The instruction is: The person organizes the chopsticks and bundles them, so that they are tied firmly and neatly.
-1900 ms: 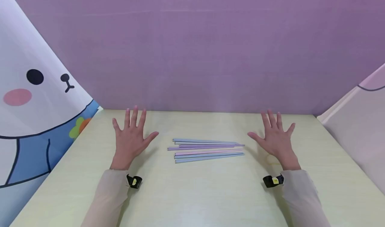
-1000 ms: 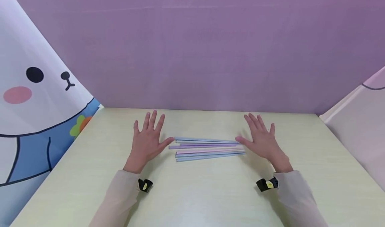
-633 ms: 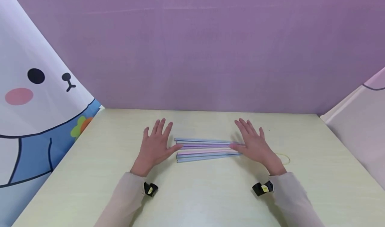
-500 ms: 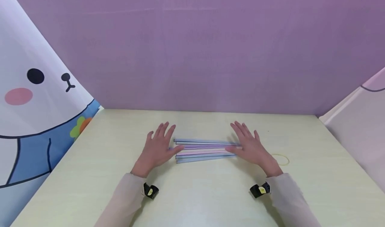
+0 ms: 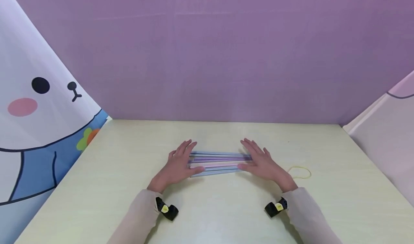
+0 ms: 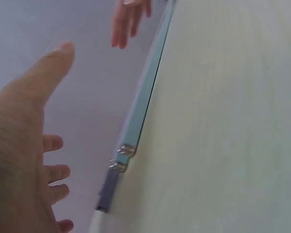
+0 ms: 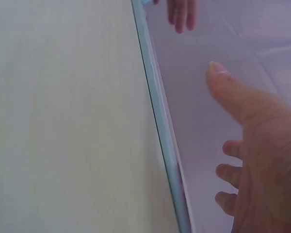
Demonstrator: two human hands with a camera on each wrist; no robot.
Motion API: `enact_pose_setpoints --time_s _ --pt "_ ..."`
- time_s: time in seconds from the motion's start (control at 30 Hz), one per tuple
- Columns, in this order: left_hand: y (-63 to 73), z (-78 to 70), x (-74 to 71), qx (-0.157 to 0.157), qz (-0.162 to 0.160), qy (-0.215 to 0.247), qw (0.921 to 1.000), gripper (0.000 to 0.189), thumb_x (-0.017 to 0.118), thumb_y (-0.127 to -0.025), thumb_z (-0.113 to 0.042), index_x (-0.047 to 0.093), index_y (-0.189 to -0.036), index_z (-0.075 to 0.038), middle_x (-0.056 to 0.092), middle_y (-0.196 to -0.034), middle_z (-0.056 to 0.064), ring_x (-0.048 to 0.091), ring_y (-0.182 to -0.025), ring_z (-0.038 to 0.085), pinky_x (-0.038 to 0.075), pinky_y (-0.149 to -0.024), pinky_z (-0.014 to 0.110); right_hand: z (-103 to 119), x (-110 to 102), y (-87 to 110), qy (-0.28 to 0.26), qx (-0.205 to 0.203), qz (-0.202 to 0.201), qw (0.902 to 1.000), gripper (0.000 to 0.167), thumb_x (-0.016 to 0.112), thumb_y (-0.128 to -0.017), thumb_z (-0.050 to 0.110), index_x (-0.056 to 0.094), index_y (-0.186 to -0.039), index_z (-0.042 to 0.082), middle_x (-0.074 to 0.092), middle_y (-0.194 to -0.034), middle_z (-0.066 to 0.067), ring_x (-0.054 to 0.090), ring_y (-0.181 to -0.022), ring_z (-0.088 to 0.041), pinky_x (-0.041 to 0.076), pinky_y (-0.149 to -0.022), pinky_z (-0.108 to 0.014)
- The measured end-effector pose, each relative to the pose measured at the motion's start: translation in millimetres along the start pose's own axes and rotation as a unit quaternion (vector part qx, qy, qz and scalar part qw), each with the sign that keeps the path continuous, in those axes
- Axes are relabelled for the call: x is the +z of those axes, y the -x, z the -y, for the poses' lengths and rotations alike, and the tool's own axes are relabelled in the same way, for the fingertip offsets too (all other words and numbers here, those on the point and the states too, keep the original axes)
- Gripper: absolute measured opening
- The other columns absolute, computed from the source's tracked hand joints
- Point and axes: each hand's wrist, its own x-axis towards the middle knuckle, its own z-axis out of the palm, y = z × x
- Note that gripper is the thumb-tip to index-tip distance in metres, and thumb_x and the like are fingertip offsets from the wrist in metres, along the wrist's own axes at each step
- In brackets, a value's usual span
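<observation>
Several long, thin pastel sticks [image 5: 220,159] in blue, purple and pink lie side by side on the table, running left to right. My left hand [image 5: 178,165] hovers around their left ends, fingers spread and thumb pointing inward. Around the right ends is my right hand [image 5: 260,163], held the same way. In the left wrist view, a light blue stick [image 6: 145,97] lies on the tabletop beside my left hand [image 6: 19,141], with small shiny bits near its end. The right wrist view shows my right hand [image 7: 266,145] apart from a blue stick [image 7: 157,107].
A thin yellow loop, like a rubber band [image 5: 309,172], lies on the pale table [image 5: 220,208] right of my right wrist. A purple cloth [image 5: 207,57] rises behind the table's back edge. A cartoon-printed cloth [image 5: 38,129] hangs at the left, a pale cloth [image 5: 388,139] at the right.
Both hands have moved inward from either side and slightly toward me, now over the sticks' ends. The yellow loop has come into clear view. The sticks have not visibly moved.
</observation>
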Motion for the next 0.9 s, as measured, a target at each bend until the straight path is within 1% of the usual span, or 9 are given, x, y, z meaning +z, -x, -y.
enact_pose_setpoints --time_s 0.1,0.2,0.33,0.5,0.67,0.77,0.9 --pt "-0.3 4.9 5.3 -0.014 0.014 0.046 0.9988 0.094 0.071 -0.078 -0.049 0.023 -0.150 -0.012 0.019 -0.157 0.016 0.013 -0.146 0.033 0.017 -0.107 0.064 -2 6 -0.4 -0.006 -0.003 0.006 1.0000 0.087 0.063 -0.085 0.049 0.020 -0.151 0.012 0.017 -0.158 -0.015 0.011 -0.145 -0.042 0.004 -0.104 -0.073" --pt "-0.4 9.6 9.8 -0.023 0.025 0.066 0.9973 0.101 0.077 -0.073 -0.047 0.022 -0.151 -0.013 0.017 -0.158 0.015 0.012 -0.147 0.033 0.015 -0.108 0.063 -4 12 -0.6 -0.008 -0.001 0.010 0.9999 0.089 0.066 -0.083 0.049 0.023 -0.150 0.011 0.019 -0.157 -0.016 0.013 -0.145 -0.041 0.004 -0.104 -0.073" --pt "-1.6 14.1 13.9 -0.018 0.028 0.059 0.9977 0.110 0.082 -0.066 -0.048 0.021 -0.151 -0.013 0.021 -0.157 0.014 0.013 -0.146 0.034 0.013 -0.110 0.060 -5 16 0.2 -0.004 0.003 0.015 0.9999 0.088 0.069 -0.080 0.048 0.030 -0.148 0.010 0.025 -0.156 -0.016 0.017 -0.144 -0.040 0.006 -0.105 -0.072" --pt "-2.6 13.7 16.1 -0.020 0.029 0.045 0.9984 0.118 0.085 -0.061 -0.047 0.018 -0.152 -0.014 0.030 -0.154 0.013 0.022 -0.144 0.035 0.014 -0.112 0.054 -5 17 0.8 0.045 -0.012 0.008 0.9989 0.082 0.070 -0.079 0.048 0.040 -0.142 0.005 0.035 -0.150 -0.016 0.029 -0.140 -0.040 0.014 -0.103 -0.072" --pt "-2.9 14.6 18.6 -0.010 0.010 0.026 0.9996 0.114 0.085 -0.062 -0.042 0.020 -0.151 -0.011 0.037 -0.149 0.013 0.030 -0.139 0.036 0.019 -0.108 0.052 -3 17 0.0 0.060 -0.028 -0.004 0.9978 0.073 0.069 -0.081 0.045 0.047 -0.138 0.004 0.040 -0.147 -0.016 0.032 -0.138 -0.039 0.019 -0.102 -0.072" --pt "-3.1 16.0 19.8 -0.005 0.002 0.019 0.9998 0.111 0.085 -0.064 -0.041 0.022 -0.150 -0.010 0.039 -0.148 0.014 0.032 -0.138 0.036 0.020 -0.107 0.052 -3 17 -0.3 0.062 -0.031 -0.010 0.9975 0.069 0.069 -0.082 0.043 0.049 -0.136 0.005 0.042 -0.146 -0.016 0.033 -0.137 -0.038 0.021 -0.102 -0.071" --pt "-2.1 16.0 18.9 -0.007 0.005 0.019 0.9998 0.106 0.084 -0.065 -0.041 0.025 -0.149 -0.011 0.039 -0.147 0.014 0.030 -0.139 0.036 0.019 -0.108 0.053 -3 18 -0.6 0.064 -0.035 -0.014 0.9972 0.065 0.069 -0.082 0.042 0.051 -0.134 0.005 0.044 -0.144 -0.017 0.036 -0.136 -0.039 0.023 -0.101 -0.071"
